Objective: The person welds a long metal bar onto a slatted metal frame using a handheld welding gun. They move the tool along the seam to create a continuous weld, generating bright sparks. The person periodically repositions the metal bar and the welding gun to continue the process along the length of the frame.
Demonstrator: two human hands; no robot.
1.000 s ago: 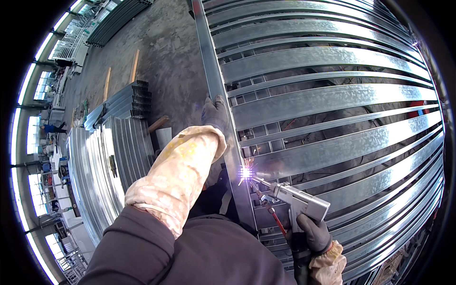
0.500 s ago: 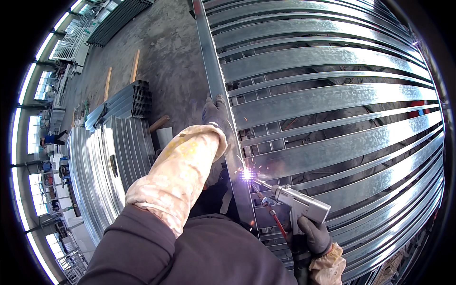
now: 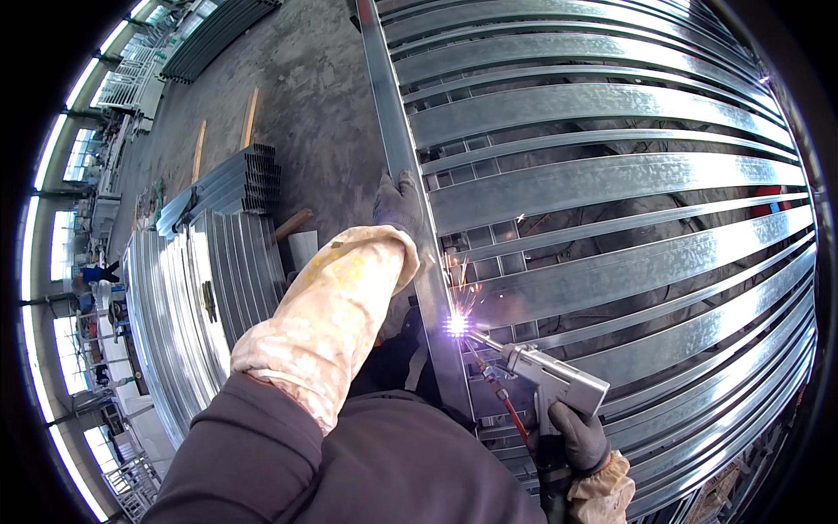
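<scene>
My right hand [image 3: 580, 437], in a dark grey glove, is wrapped around the grip of a silver welding gun [image 3: 559, 375]. The gun's thin nozzle points up and left at a bright violet-white glow [image 3: 456, 325], with orange sparks flying off it. That glow lies where a crosswise steel bar [image 3: 559, 293] meets the long steel side rail [image 3: 403, 148]. Further up, my gloved left hand [image 3: 397, 205] rests along the rail's left edge, fingers stretched forward and slightly apart. A red-ended tube [image 3: 513, 415] runs under the gun. The weld point itself is hidden by glare.
Several parallel galvanised bars form a wide frame on the right. Stacked metal profiles [image 3: 209, 306] lie left of my arm, with wooden strips [image 3: 250, 118] beyond. More profiles [image 3: 214, 39] lie at the far left. A person [image 3: 96, 273] in blue is in the distance.
The glow and the gun have shifted very slightly right. The sparks now spray higher and wider. My left hand stays on the rail.
</scene>
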